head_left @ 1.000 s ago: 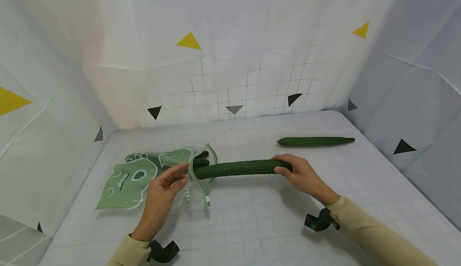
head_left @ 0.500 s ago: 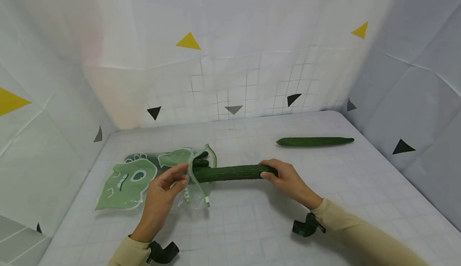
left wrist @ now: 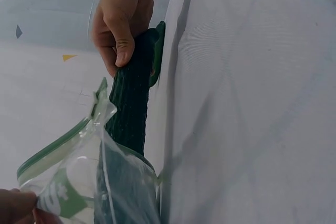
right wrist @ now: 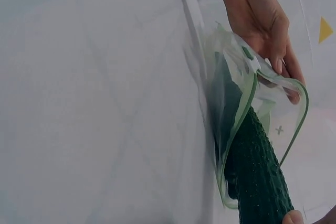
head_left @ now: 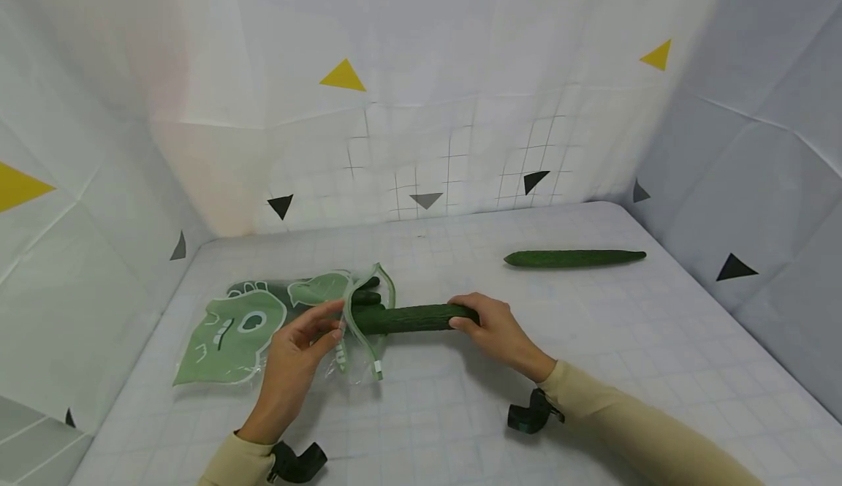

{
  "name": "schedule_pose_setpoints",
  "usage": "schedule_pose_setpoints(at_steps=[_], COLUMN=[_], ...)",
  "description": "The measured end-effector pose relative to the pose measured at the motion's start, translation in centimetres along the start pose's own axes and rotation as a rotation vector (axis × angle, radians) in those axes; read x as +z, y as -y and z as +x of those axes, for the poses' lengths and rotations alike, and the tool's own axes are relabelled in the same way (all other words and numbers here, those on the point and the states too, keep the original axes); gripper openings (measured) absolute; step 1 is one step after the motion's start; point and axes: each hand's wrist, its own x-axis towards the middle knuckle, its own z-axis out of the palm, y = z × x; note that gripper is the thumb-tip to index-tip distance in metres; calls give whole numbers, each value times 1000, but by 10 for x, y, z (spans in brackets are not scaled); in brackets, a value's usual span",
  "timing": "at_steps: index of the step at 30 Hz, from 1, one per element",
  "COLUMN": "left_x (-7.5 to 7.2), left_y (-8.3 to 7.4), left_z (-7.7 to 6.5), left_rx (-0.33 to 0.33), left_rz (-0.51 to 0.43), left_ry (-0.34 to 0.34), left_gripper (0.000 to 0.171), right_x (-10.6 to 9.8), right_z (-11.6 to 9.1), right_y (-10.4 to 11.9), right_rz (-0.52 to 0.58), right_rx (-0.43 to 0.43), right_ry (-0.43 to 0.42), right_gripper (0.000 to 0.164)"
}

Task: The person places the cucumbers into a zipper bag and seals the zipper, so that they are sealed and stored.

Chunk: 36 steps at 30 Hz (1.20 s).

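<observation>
My right hand (head_left: 492,331) grips the outer end of a dark green cucumber (head_left: 421,318), which lies part way through the mouth of a clear zip bag (head_left: 230,336) with a green cartoon print. Thumb and fingers of my left hand (head_left: 299,351) pinch the bag's edge beside its opening. In the left wrist view the bag's plastic (left wrist: 63,182) wraps the lower part of the cucumber (left wrist: 131,98). The right wrist view shows the green zip rim (right wrist: 302,114) standing wide around the cucumber (right wrist: 257,166). Ends of other cucumbers (head_left: 366,297) show inside the bag's mouth.
Another cucumber (head_left: 575,258) lies on the white gridded tabletop (head_left: 447,413) at the back right. White cloth walls (head_left: 421,128) with yellow and dark triangles stand behind and on both sides. A black camera (head_left: 534,411) is strapped to each wrist.
My right hand has moved left, sliding the cucumber deeper into the bag, so less of it sticks out. My left hand stays at the bag's mouth.
</observation>
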Motion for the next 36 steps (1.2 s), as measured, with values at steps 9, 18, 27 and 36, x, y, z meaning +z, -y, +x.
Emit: schedule_pose_setpoints(at_steps=[9, 18, 27, 36], left_x=[0, 0, 0, 0], left_y=[1, 4, 2, 3], left_z=[-1, 0, 0, 0], left_rx=[7, 22, 42, 27], left_rz=[9, 5, -10, -6], left_ry=[-6, -2, 0, -14], left_gripper=[44, 45, 44, 44], right_x=[20, 35, 9, -26], right_z=[11, 21, 15, -4], right_y=[14, 15, -2, -27], right_rz=[-41, -108, -129, -184], right_rx=[-31, -49, -138, -130], right_ry=[-5, 70, 193, 154], right_gripper=[32, 38, 45, 25])
